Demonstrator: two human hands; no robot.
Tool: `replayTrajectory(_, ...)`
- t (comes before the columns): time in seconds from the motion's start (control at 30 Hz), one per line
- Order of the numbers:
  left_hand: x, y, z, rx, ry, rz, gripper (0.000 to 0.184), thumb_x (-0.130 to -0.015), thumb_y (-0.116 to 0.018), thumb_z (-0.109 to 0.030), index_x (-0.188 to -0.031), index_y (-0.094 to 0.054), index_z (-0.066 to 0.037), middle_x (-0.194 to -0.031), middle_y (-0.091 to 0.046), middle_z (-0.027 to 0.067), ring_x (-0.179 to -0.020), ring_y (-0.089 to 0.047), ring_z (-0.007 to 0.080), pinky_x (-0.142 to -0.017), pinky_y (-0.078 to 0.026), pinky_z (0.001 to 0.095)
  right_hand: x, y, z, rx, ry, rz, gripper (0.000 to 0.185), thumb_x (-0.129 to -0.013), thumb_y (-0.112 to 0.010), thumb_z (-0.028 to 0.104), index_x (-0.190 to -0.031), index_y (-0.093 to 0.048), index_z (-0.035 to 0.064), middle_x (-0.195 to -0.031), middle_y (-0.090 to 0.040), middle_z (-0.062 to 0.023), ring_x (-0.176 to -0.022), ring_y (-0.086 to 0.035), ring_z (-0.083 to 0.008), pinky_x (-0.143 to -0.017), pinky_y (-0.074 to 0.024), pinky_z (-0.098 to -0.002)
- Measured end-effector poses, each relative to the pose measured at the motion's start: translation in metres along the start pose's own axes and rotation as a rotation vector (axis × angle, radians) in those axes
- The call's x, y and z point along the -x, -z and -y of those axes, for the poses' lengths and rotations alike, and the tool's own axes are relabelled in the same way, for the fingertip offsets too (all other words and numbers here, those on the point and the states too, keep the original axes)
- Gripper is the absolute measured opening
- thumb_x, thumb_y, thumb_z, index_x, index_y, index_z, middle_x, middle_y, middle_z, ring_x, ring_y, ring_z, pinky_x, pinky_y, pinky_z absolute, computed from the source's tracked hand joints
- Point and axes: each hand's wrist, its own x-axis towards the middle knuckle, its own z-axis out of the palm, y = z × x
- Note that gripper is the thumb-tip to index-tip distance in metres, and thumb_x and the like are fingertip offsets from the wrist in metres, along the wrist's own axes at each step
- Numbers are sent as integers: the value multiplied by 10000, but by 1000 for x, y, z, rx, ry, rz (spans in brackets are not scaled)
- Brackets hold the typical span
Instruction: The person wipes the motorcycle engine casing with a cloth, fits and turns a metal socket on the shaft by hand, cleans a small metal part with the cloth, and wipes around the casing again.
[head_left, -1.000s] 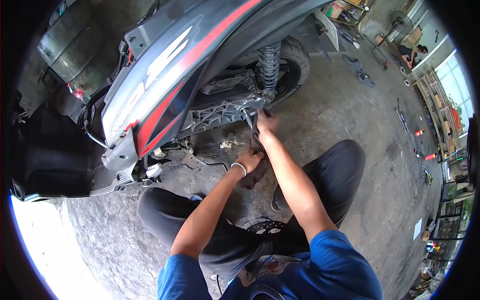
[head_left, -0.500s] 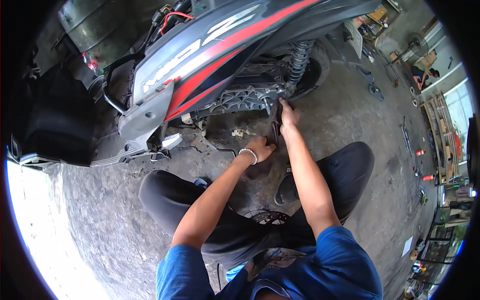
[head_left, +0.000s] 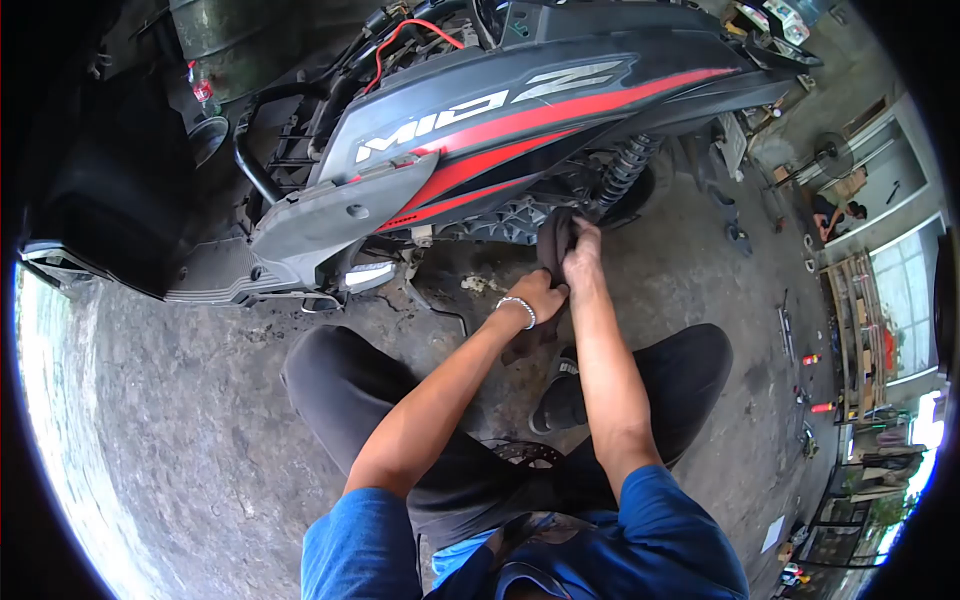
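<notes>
A dark cloth (head_left: 554, 244) stretches between my two hands, its lower end hanging towards the floor. My left hand (head_left: 539, 296), with a bracelet at the wrist, is closed on the cloth's middle. Higher up and to the right, my right hand (head_left: 583, 252) grips the upper part, just below the scooter's rear end. The grey scooter body (head_left: 480, 110) with red stripes stands in front of me. Its shock absorber spring (head_left: 628, 170) is just above and right of the cloth. The cloth hides part of the metal engine casing (head_left: 505, 222).
A brake disc (head_left: 528, 453) lies between my legs. A green drum (head_left: 235, 45) stands at the upper left, a bottle (head_left: 203, 90) beside it. At the right are a wooden pallet (head_left: 855, 330), sandals (head_left: 738, 238), a fan (head_left: 832, 155) and a crouching person (head_left: 828, 215).
The view has turned, so the scooter sits further right and more of its side shows. The cloth's upper end is now bunched over the casing, covering the metal shaft seen before. Both hands keep hold.
</notes>
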Motion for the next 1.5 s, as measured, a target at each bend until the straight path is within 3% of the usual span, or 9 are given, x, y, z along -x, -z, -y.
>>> replayTrajectory(0.37,43,46,-5,-315,28,41,392,-771,-427,-264,-893,-571,79,-898,-601,243,-851,-566,384,-753,-444,405,28,-72,-57,-63,177,-401,115,-736,-537,86,-814,-597,27,-757,-614,-61,-635,-572,-162,-597,-482,-256)
replayTrajectory(0.63,65,60,-4,-565,55,84,366,-775,-431,-245,-906,-579,63,-907,-603,235,-854,-567,380,-742,-447,408,59,-115,-87,54,199,-451,164,-697,-568,49,-850,-622,28,-732,-607,-52,-576,-550,-138,-515,-435,-215)
replayTrajectory(0.8,63,63,-7,-617,36,189,372,-771,-455,-264,-917,-580,56,-921,-605,219,-853,-569,370,-733,-449,403,80,-141,-105,143,160,-175,97,-709,-545,15,-788,-597,40,-740,-598,-67,-651,-546,-136,-631,-438,-217)
replayTrajectory(0.87,63,59,-8,-628,29,240,376,-769,-465,-271,-921,-580,53,-926,-606,212,-852,-570,365,-730,-449,402,101,-150,-103,560,289,150,101,-730,-520,-11,-792,-593,20,-710,-588,-67,-630,-530,-137,-621,-434,-217)
replayTrajectory(1.03,73,69,-2,-657,41,325,386,-765,-489,-290,-932,-580,45,-941,-608,196,-851,-572,355,-721,-451,397,81,-135,-77,381,88,602,116,-752,-489,-38,-804,-584,5,-708,-578,-69,-633,-510,-128,-636,-430,-213)
replayTrajectory(1.13,70,56,-2,-631,13,389,393,-762,-503,-302,-939,-581,41,-949,-609,187,-851,-574,349,-716,-452,395,88,-117,-43,669,193,634,181,-766,-451,-49,-870,-596,-15,-766,-601,-79,-679,-518,-115,-661,-432,-214)
replayTrajectory(1.27,70,40,9,-621,-41,466,403,-759,-518,-315,-947,-572,38,-960,-607,181,-856,-573,345,-715,-453,394,79,-33,-14,1509,23,1054,347,-709,-437,-36,-1009,-602,19,-895,-631,-34,-737,-545,-116,-684,-434,-213)
replayTrajectory(1.37,66,20,19,-583,-178,501,421,-755,-532,-332,-959,-547,37,-976,-598,185,-875,-568,345,-723,-451,397,128,-10,18,1947,-424,1016,269,-683,-536,51,-938,-592,-16,-712,-599,-50,-600,-493,-138,-566,-428,-265)
replayTrajectory(1.5,63,22,20,-416,-228,409,422,-758,-552,-344,-994,-532,5,-964,-601,170,-835,-569,351,-706,-451,395,149,7,14,1824,-261,937,274,-676,-653,173,-825,-580,-46,-643,-557,-48,-547,-432,-140,-517,-406,-284)
